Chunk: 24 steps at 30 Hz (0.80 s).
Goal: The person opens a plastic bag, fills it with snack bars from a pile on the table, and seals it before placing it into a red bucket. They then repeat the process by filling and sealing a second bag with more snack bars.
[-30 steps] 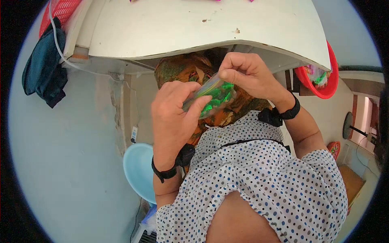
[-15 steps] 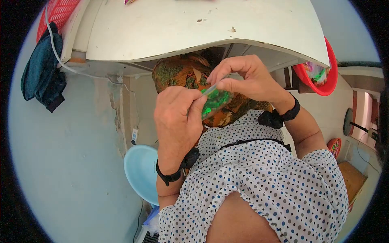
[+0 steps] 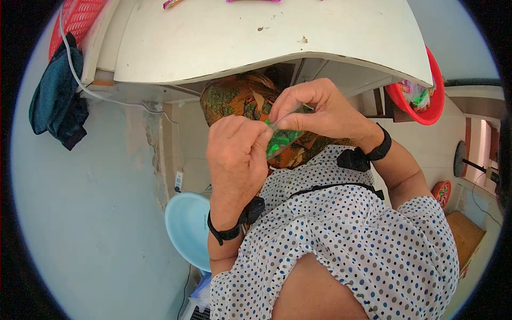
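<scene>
A small clear bag of shiny green pieces (image 3: 279,143) hangs between my hands above my lap. My left hand (image 3: 237,154) pinches the bag's upper edge at its left end, between thumb and forefinger. Close beside it, my right hand (image 3: 320,109) grips the same edge with thumb and bent fingers. The fingertips of both hands nearly meet and partly cover the top of the bag.
Ahead is a white table (image 3: 213,37) with pink packets (image 3: 253,1) at its far edge. A red basin (image 3: 438,96) with wrapped items stands right, a light blue basin (image 3: 186,229) lower left. Dark cloth (image 3: 58,96) hangs at the left.
My right hand has moved slightly down and left, bringing its fingertips closer to my left hand. The bag's top edge now looks shorter and more bunched between the fingers.
</scene>
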### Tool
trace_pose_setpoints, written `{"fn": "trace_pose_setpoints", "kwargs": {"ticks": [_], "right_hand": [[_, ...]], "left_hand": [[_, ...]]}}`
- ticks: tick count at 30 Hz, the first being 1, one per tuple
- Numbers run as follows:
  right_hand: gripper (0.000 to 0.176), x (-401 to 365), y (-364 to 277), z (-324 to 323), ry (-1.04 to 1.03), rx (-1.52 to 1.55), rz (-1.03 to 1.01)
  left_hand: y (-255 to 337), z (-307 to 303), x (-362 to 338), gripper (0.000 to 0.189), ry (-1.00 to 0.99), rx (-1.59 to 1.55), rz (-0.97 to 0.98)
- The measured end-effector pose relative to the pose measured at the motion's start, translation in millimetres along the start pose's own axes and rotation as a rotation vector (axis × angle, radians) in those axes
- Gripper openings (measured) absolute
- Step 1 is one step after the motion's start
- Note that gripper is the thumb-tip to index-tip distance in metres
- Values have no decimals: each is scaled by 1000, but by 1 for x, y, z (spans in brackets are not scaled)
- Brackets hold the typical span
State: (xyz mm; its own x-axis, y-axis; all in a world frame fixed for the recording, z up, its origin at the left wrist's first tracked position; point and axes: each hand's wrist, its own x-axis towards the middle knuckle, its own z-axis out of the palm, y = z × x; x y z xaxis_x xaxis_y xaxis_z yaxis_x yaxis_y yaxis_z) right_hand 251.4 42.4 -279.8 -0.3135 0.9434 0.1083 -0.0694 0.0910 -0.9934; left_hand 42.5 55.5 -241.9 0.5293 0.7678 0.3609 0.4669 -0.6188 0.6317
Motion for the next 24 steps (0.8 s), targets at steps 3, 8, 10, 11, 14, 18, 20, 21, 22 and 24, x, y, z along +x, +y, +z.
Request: {"fn": "trace_pose_setpoints", "kwargs": {"ticks": [3, 8, 10, 11, 14, 18, 20, 21, 22, 24], "right_hand": [[10, -1, 0, 1, 16, -71, 4], [10, -2, 4, -1, 55, -57, 50], [10, -3, 4, -2, 74, -54, 58], [10, -3, 4, -2, 84, -66, 58], [11, -3, 9, -4, 142, -66, 22], [12, -5, 8, -8, 182, -21, 66], [12, -6, 6, -10, 160, -26, 66], [13, -6, 6, -10, 149, -30, 65], [13, -7, 6, -11, 136, -6, 75], [15, -8, 3, -9, 109, 33, 83]], "left_hand": [[-2, 0, -1, 9, -12, 9, 2], [-2, -2, 0, 13, -14, 39, -21], [-4, -4, -3, 14, -11, 52, -22], [-7, -6, -5, 15, -10, 58, -22], [-13, -10, -12, 15, 5, 76, -62], [-19, -17, -18, 12, 37, 58, -86], [-20, -20, -17, 10, 67, 45, -85], [-18, -23, -17, 10, 45, 2, -124], [-15, -26, -17, 10, 23, -41, -162], [-13, -32, -19, 10, -8, -133, -209]]}}
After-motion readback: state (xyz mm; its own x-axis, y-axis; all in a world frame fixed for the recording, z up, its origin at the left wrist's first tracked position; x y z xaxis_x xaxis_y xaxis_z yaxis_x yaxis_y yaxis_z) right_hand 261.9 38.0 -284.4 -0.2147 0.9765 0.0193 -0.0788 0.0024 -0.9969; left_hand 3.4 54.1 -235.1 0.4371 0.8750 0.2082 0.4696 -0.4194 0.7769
